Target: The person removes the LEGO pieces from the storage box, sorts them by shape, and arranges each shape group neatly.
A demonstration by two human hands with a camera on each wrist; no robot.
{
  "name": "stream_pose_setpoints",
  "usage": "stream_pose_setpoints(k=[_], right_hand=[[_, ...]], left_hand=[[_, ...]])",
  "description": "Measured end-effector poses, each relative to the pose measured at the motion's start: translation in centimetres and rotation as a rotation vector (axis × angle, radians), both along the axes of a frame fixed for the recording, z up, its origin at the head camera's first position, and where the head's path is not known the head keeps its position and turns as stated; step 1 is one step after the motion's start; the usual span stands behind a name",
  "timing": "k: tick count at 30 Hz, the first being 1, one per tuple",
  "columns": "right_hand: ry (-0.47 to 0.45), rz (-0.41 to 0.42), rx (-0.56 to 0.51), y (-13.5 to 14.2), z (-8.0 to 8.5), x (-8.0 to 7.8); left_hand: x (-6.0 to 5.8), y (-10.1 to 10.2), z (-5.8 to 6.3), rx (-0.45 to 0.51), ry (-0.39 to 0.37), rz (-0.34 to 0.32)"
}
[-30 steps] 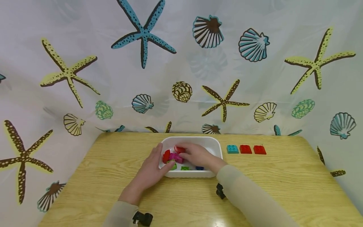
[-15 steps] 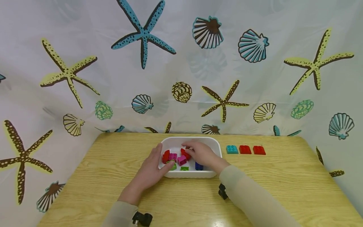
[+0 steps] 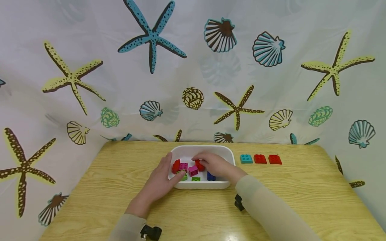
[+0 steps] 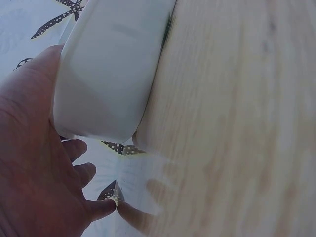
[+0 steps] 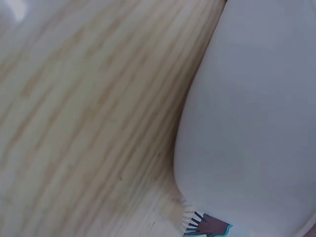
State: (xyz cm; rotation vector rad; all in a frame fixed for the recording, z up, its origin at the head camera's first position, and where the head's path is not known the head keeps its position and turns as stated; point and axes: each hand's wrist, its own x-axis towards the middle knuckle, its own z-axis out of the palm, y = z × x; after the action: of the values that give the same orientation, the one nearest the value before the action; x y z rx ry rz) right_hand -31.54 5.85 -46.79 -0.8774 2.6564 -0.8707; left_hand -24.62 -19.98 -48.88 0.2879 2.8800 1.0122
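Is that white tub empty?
Not empty: the head view shows red blocks, pink blocks, green blocks and a blue block inside the white tub.

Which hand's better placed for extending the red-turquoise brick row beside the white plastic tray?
Likely right hand: it's at a red plastic brick, nearer the row; left hand rests against the tray, farther away.

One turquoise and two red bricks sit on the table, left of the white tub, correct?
Not left: the head view shows the turquoise brick and two red bricks on the table to the right of the white tub.
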Motion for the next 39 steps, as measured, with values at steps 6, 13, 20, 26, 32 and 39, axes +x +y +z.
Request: stream_pose_setpoints(k=[6, 13, 20, 26, 32, 39], right_hand=[[-0.011, -0.078, -0.004, 0.3, -0.2, -0.3], [-0.021, -0.109, -0.003, 0.5, -0.2, -0.6], [-0.069, -0.041, 0.030, 1.4, 0.7, -0.4], [-0.077, -0.036, 0.027, 1.6, 0.4, -0.6], [-0.079, -0.072, 0.006, 1.6, 0.3, -0.5], [-0.087, -0.100, -0.042, 1.6, 0.1, -0.5]], left_hand=[[0.1, 0.0, 0.0, 0.007, -0.009, 0.001], [-0.1, -0.1, -0.2, -0.005, -0.016, 0.007], [-0.1, -0.1, 0.0, -0.014, -0.007, 0.001], [-0.2, -0.1, 0.1, -0.010, -0.009, -0.002], [-0.3, -0.2, -0.1, -0.006, -0.011, 0.002], [-0.3, -0.2, -0.2, -0.005, -0.009, 0.000]])
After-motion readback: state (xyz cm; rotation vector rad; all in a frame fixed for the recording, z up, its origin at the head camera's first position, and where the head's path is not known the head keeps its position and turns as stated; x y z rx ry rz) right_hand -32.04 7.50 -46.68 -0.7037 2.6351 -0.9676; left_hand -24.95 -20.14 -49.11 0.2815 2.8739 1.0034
